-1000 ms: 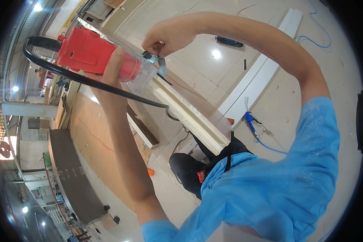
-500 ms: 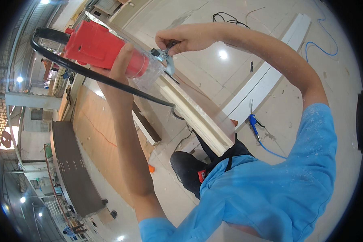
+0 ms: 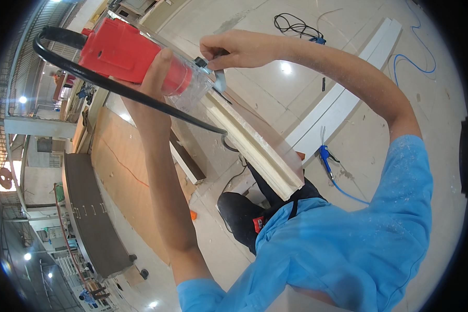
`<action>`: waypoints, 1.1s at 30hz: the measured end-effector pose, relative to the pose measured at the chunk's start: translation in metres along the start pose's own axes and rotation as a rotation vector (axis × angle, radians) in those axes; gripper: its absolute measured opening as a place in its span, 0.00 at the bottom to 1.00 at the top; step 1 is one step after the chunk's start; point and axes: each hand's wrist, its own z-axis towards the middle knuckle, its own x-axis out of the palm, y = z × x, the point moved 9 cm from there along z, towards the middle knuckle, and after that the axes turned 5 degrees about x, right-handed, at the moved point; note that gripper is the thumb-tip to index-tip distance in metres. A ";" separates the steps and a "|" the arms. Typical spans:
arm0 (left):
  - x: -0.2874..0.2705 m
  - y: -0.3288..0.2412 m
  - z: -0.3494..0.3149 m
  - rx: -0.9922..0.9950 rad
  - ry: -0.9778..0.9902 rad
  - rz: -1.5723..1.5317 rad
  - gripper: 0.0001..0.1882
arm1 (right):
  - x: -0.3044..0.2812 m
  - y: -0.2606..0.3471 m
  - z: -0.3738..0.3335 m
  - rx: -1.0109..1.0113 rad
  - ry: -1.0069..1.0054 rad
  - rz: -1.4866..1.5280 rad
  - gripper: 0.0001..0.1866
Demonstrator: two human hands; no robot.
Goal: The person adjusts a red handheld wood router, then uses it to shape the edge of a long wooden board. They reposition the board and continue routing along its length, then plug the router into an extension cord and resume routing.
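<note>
The red cylindrical power tool with a clear plastic base (image 3: 127, 54) sits in the upper left of the frame, its base at the upper end of the long cream grooved strip (image 3: 260, 156). The left hand (image 3: 153, 86) grips its body, thumb along the side, the other fingers mostly hidden. The right hand (image 3: 236, 49) has curled fingers pinching at the small metal side fitting (image 3: 209, 69). The step in hand looks like guiding or adjusting the tool; the next move calls for a steady base. Centre-right lies the blue air gun (image 3: 325, 155).
</note>
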 end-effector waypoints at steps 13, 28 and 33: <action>0.001 0.000 0.000 -0.060 -0.028 0.010 0.28 | -0.003 -0.007 0.000 0.061 -0.075 0.063 0.10; 0.000 0.000 -0.001 -0.048 -0.025 0.062 0.30 | -0.004 -0.016 0.007 -0.052 0.122 0.124 0.10; -0.001 0.000 -0.001 -0.040 -0.041 0.040 0.30 | -0.005 -0.015 0.009 -0.021 0.111 0.055 0.11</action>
